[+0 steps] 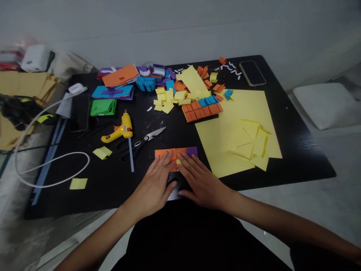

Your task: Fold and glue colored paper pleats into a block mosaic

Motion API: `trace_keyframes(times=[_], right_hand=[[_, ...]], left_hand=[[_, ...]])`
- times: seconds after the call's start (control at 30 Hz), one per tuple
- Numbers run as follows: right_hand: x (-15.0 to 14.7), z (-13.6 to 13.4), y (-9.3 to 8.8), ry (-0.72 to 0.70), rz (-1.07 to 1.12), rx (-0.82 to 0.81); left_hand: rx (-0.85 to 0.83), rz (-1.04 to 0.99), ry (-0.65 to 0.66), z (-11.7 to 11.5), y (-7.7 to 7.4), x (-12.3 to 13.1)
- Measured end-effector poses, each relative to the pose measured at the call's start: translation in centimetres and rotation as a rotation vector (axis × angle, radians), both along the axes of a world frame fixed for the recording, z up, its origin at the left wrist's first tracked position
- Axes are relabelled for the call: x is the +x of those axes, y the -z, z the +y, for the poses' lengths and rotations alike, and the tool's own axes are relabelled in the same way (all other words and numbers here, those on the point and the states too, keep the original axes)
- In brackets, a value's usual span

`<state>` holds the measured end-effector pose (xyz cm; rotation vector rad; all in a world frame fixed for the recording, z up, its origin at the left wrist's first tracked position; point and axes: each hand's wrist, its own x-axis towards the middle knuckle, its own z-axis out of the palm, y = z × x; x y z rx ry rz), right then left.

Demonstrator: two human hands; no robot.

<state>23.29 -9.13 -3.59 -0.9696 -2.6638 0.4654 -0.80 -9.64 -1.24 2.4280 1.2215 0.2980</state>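
Observation:
An orange paper piece (181,151) with squares on it lies near the table's front edge, a purple square (192,151) at its right end. My left hand (158,182) lies on its left part, fingers stretched out. From the other side, my right hand (201,180) rests flat on its right part. Between the fingertips a bit of yellow paper (178,162) shows. Both hands cover much of the piece. Behind my left hand are scissors (146,138) with dark handles, and a yellow glue gun (122,130) with a glue stick in its back.
Large yellow sheets (208,143) and a folded yellow paper form (249,141) lie right. Toward the back are an orange gridded piece (201,112), yellow scraps (166,98), folded coloured papers (120,77) and a phone (252,73). A white cable (84,154) loops at left.

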Motion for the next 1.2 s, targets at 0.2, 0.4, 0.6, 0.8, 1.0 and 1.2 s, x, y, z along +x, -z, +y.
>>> trace_keyframes(times=[0.2,0.4,0.6,0.8,1.0,1.2], right_hand=[[0.0,0.0,-0.1,-0.003,0.006,-0.009],[-0.1,0.2,-0.4,0.003,-0.026,0.012],[-0.3,-0.1,0.0,0.007,-0.021,-0.007],[-0.2,-0.1,0.2,0.015,0.004,-0.004],[-0.2,-0.1,0.0,0.019,-0.01,0.01],[-0.3,0.1,0.2,-0.012,-0.03,0.008]], left_hand=[[0.096,0.039,0.005,-0.2,1.1,0.3],[0.123,0.045,0.006,-0.2,1.0,0.4],[0.14,0.052,-0.027,-0.2,1.2,0.7],[0.168,0.102,-0.027,-0.3,1.6,0.9],[0.209,0.154,-0.005,-0.5,1.8,0.9],[0.262,0.144,-0.023,-0.5,2.6,0.9]])
